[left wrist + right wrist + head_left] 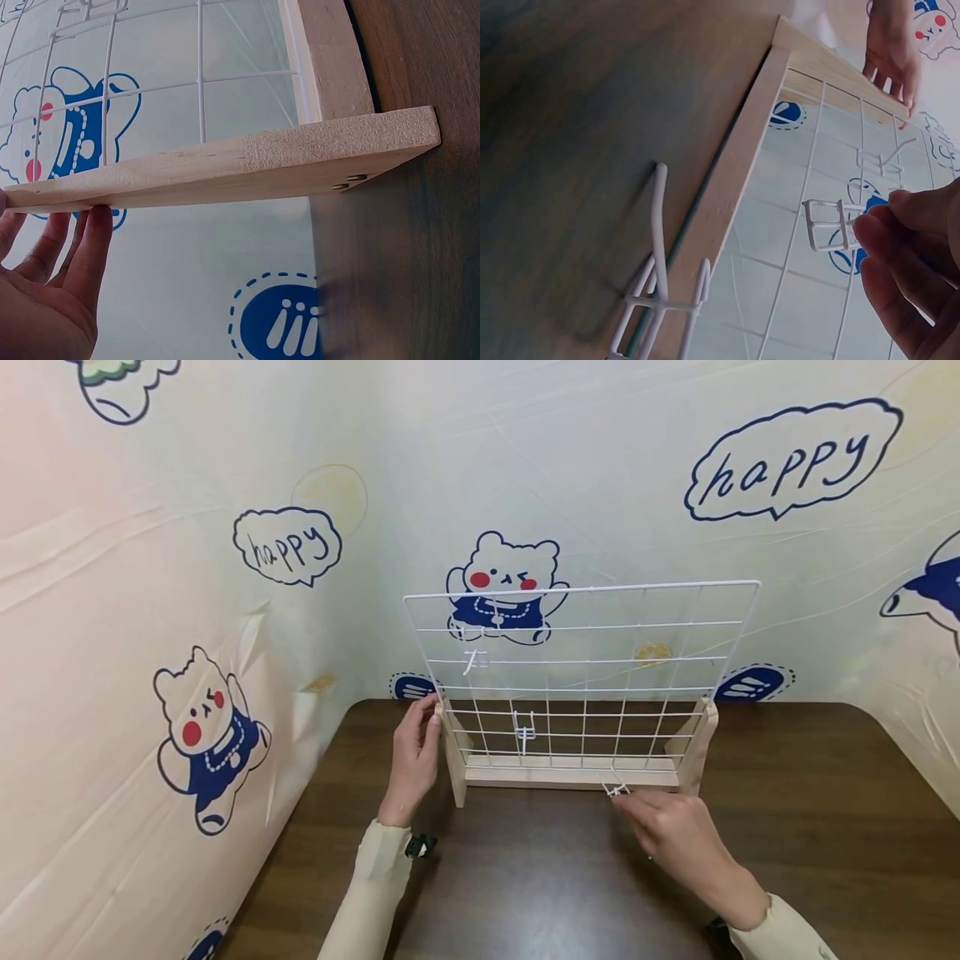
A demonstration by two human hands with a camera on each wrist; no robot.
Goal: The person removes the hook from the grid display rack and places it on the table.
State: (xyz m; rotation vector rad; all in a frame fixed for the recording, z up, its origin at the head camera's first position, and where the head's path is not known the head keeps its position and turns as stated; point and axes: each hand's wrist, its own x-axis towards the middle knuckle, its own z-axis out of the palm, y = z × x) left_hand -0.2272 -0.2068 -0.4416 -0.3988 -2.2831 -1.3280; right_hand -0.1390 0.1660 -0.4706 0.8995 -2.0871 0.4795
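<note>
A white wire grid stands in a wooden stand on the table. My left hand holds the upper part of the stand's left side panel, its fingertips on the outer face. One white wire hook sits on the lower grid and another hook is higher up at the left. Low in front of the grid's right half, my right hand pinches a white wire hook between thumb and fingers. Another white wire hook shows close to the right wrist camera, apparently on the table.
The brown wooden table carries the stand near its back edge. Behind and beside it hangs a pale cloth printed with cartoon bears and the word "happy". The right side panel of the stand rises behind my right hand.
</note>
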